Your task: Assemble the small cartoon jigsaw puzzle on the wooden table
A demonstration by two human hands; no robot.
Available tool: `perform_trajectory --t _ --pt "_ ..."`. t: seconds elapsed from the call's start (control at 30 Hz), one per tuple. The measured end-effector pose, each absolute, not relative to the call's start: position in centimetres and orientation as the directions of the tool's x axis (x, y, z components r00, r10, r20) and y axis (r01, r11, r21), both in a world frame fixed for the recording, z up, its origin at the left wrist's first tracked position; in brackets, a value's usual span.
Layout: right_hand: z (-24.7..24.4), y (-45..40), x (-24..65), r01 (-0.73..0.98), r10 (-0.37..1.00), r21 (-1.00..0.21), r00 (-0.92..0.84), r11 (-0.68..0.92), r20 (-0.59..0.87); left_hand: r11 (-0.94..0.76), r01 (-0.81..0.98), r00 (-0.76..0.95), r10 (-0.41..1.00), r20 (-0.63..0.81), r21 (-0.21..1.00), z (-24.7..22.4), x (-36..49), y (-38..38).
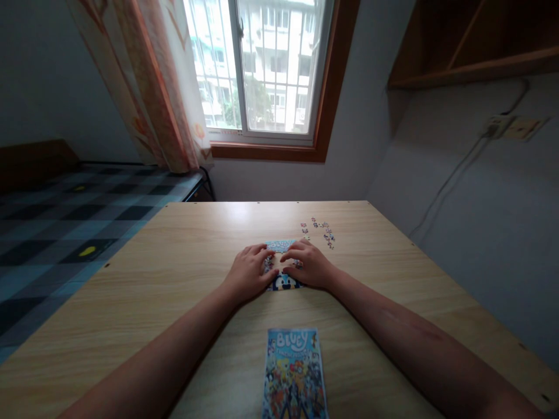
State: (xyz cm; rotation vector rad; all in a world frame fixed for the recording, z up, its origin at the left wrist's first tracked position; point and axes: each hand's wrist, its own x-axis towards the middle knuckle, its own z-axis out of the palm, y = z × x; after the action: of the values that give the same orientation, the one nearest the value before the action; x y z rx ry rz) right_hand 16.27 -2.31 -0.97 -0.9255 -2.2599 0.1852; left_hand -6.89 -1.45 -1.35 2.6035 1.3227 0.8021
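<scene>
A partly joined jigsaw puzzle (286,283) lies on the wooden table, with a blue cartoon dog face along its near edge and a light blue strip at its far edge. Bare table shows through a gap in its middle. My left hand (251,269) rests on the puzzle's left side, fingers spread and curved over the edge. On the right side lies my right hand (308,265), its thumb and fingers apart around the gap. Neither hand has a piece visible in it. Both hands cover parts of the puzzle's sides.
Loose puzzle pieces (328,234) lie scattered beyond my right hand. Nearer to me is a Bluey picture sheet (294,372). The wooden table (196,244) meets a bed (87,233) on the left. A cable (449,180) runs down the right wall.
</scene>
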Motion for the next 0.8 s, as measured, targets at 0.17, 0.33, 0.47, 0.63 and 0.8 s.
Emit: perform_trajectory --t 0.17,0.33,0.47,0.63,0.8 --pt "-0.98 -2.26 16.33 0.569 0.667 -0.365 -0.524 0.737 0.530 -0.595 0.746 0.476 0.790 0.385 0.298 -1.47 -6.76 -1.43" --pt "-0.99 -2.38 16.25 0.561 0.654 -0.356 -0.526 0.747 0.543 -0.591 0.760 0.475 0.789 0.388 0.271 -1.61 -6.78 -1.34" --pt "-0.78 -2.51 16.21 0.550 0.659 -0.390 -0.465 0.738 0.591 -0.569 0.764 0.464 0.812 0.354 0.303 -1.34 -6.89 -1.30" --pt "-0.79 -2.35 16.57 0.593 0.679 -0.439 -0.265 0.675 0.685 -0.518 0.775 0.406 0.847 0.344 0.362 -1.37 -6.92 -1.08" --pt "-0.76 -2.02 16.75 0.634 0.645 -0.436 -0.131 0.638 0.753 -0.508 0.770 0.379 0.851 0.363 0.387 -1.79 -7.04 -0.76"
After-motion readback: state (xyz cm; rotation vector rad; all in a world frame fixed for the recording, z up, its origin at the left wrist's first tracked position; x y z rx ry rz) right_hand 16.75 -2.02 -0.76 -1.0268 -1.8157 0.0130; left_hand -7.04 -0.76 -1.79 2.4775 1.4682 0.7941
